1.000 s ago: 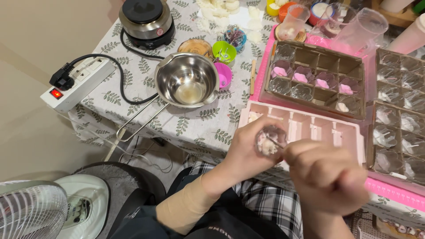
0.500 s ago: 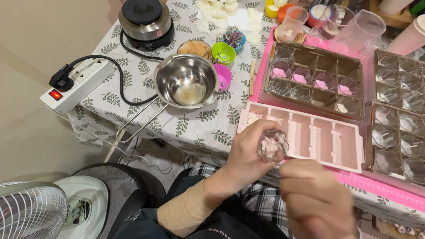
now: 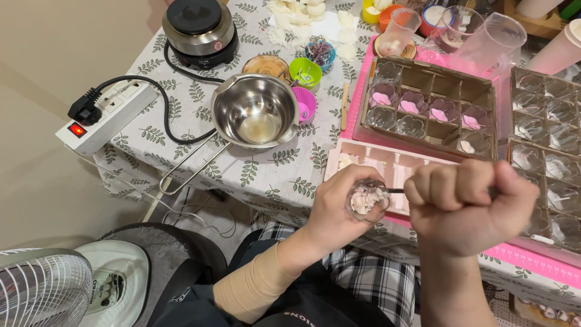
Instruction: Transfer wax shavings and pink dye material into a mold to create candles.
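Here, low in the frame's centre, the left hand [image 3: 336,209] grips a small clear glass cup [image 3: 367,200] of whitish-pink chunks; the fisted right hand [image 3: 469,206] holds a thin metal tool [image 3: 394,191] at its rim, above the pink plastic mould tray [image 3: 387,163].

A steel pot [image 3: 255,111], hotplate [image 3: 200,27], power strip [image 3: 106,115] and possibly a fan [image 3: 42,289] surround the tablecloth [image 3: 272,166].

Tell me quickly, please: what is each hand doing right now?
Left hand: closed around a small clear cup of white and pink pieces.
Right hand: closed in a fist on a thin metal tool reaching into the cup.
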